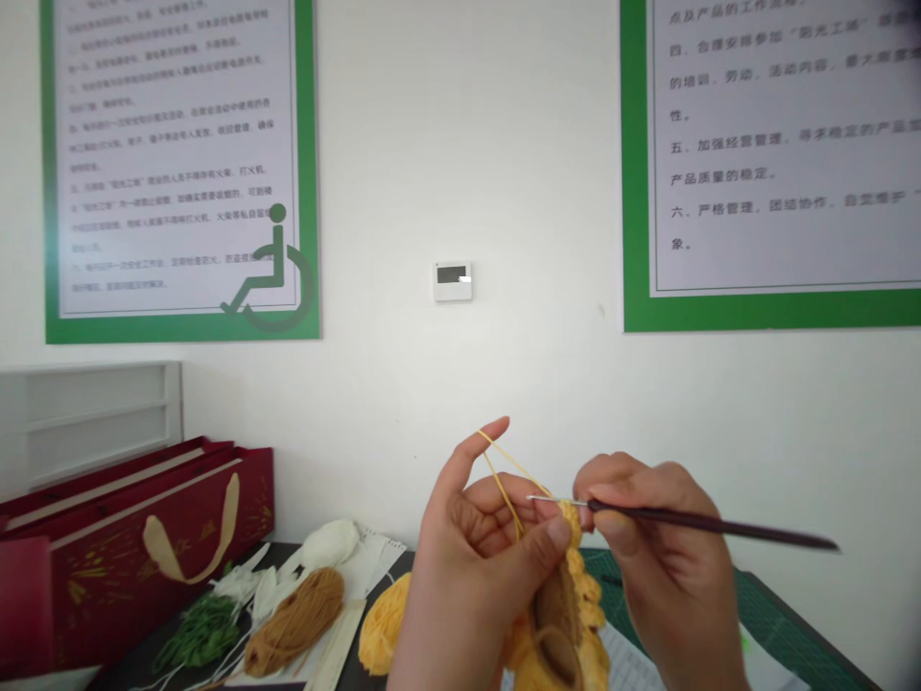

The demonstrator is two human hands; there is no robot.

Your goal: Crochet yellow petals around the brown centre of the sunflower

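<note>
Yellow crocheted work (591,605), thick and knobbly along its edge, is held up above the black counter (284,554). The left hand (467,566) pinches its top under the thumb, index finger raised with a thin yellow strand (514,463) looped over it. The right hand (669,547) is closed around a slim hook (720,524), dark-handled with a shiny metal shaft, its tip poking past the work's top edge. Neat stitches likely call for even tension on the strand, a pinch close to the hook, and a light wrist. Leftward sit a rounded yellow ball (385,624) and an oblong brown skein (295,619).
</note>
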